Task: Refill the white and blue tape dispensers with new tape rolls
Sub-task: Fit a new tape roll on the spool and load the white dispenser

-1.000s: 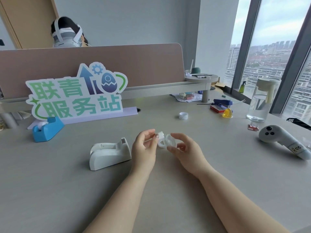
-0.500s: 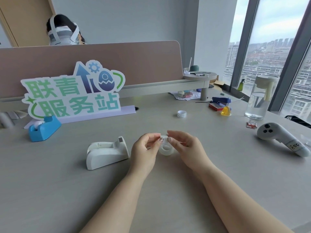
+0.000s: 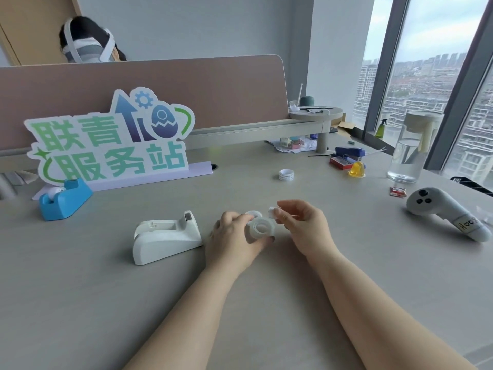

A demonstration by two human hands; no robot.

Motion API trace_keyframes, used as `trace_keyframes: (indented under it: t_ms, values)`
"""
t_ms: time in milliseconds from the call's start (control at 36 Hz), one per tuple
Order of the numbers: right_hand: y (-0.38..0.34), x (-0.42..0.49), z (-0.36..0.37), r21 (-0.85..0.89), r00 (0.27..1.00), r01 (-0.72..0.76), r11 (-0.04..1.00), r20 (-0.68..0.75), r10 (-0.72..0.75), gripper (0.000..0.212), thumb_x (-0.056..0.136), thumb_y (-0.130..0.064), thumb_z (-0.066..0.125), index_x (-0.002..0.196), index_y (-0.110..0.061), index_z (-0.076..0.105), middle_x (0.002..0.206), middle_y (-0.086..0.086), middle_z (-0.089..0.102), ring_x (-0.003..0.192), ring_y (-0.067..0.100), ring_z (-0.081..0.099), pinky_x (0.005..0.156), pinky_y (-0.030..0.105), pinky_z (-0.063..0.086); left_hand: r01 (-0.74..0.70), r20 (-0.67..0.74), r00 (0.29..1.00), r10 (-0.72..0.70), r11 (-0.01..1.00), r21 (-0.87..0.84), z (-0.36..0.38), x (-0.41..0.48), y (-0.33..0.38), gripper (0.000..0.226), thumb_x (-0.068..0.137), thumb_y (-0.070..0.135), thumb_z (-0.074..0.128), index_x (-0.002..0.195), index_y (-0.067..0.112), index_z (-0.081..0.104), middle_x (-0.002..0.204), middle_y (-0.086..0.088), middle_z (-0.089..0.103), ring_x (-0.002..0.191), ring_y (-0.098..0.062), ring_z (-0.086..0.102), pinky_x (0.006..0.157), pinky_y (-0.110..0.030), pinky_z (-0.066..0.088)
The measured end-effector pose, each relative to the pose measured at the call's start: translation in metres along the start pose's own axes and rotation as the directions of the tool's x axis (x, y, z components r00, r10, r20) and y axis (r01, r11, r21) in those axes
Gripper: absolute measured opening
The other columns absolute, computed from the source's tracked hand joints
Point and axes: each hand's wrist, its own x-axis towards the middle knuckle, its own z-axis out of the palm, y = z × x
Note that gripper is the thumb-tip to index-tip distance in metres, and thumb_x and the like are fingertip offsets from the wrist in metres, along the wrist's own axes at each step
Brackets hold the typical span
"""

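My left hand (image 3: 234,237) grips a clear tape roll (image 3: 261,227) just above the desk, thumb under it and fingers over its top. My right hand (image 3: 301,222) pinches a small white piece (image 3: 272,211), apparently the tape's loose end or the dispenser's core, at the roll's upper right edge. The white tape dispenser (image 3: 164,237) stands with an empty cradle just left of my left hand. The blue tape dispenser (image 3: 64,200) sits far left with a roll in it. A second tape roll (image 3: 286,174) lies further back on the desk.
A green-and-blue sign (image 3: 112,140) stands behind the dispensers against a desk divider. A white controller (image 3: 448,213), a water jug (image 3: 409,150), a stapler (image 3: 349,152) and a yellow object (image 3: 356,169) lie to the right. A person with a headset (image 3: 85,41) sits beyond the divider.
The roll has shifted into my left hand's grip and turned flatter. My right hand has drawn back a little to the right, pinching the small white piece.
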Motion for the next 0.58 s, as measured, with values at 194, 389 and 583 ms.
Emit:
trace_keyframes:
  t_ms: [194,389,583]
  values:
    - [-0.003,-0.004,0.000,0.000,1.000,0.004,1.000,0.018,-0.004,0.013,0.082,-0.018,0.071,0.093,-0.025,0.068,0.092,0.003,0.073,0.087,0.014,0.067,0.083,0.022,0.049,-0.053,-0.090,0.995,0.042,0.992,-0.118,0.002,0.002,-0.002,0.051,0.068,0.049,0.074,0.114,0.038,0.056,0.117,0.008,0.052,0.109,-0.017,0.055,0.090,-0.033,0.045]
    - [-0.006,-0.011,0.005,-0.118,0.985,0.153,0.981,0.098,-0.142,0.020,0.084,-0.010,0.068,0.103,-0.016,0.069,0.082,-0.017,0.065,0.073,-0.010,0.062,0.073,0.006,0.046,-0.069,-0.147,0.989,0.014,0.923,-0.379,-0.001,-0.003,0.001,0.054,0.070,0.019,0.080,0.117,0.027,0.056,0.099,0.005,0.071,0.084,-0.014,0.070,0.079,-0.033,0.054]
    - [-0.005,-0.012,0.008,-0.256,0.971,0.224,0.940,0.137,-0.194,0.016,0.081,-0.024,0.072,0.096,-0.022,0.069,0.091,-0.005,0.071,0.084,0.008,0.066,0.077,0.017,0.049,-0.091,-0.115,0.992,0.045,0.898,-0.430,0.000,-0.003,0.001,0.047,0.076,0.017,0.075,0.117,0.027,0.055,0.097,0.010,0.070,0.086,-0.007,0.069,0.077,-0.023,0.052]
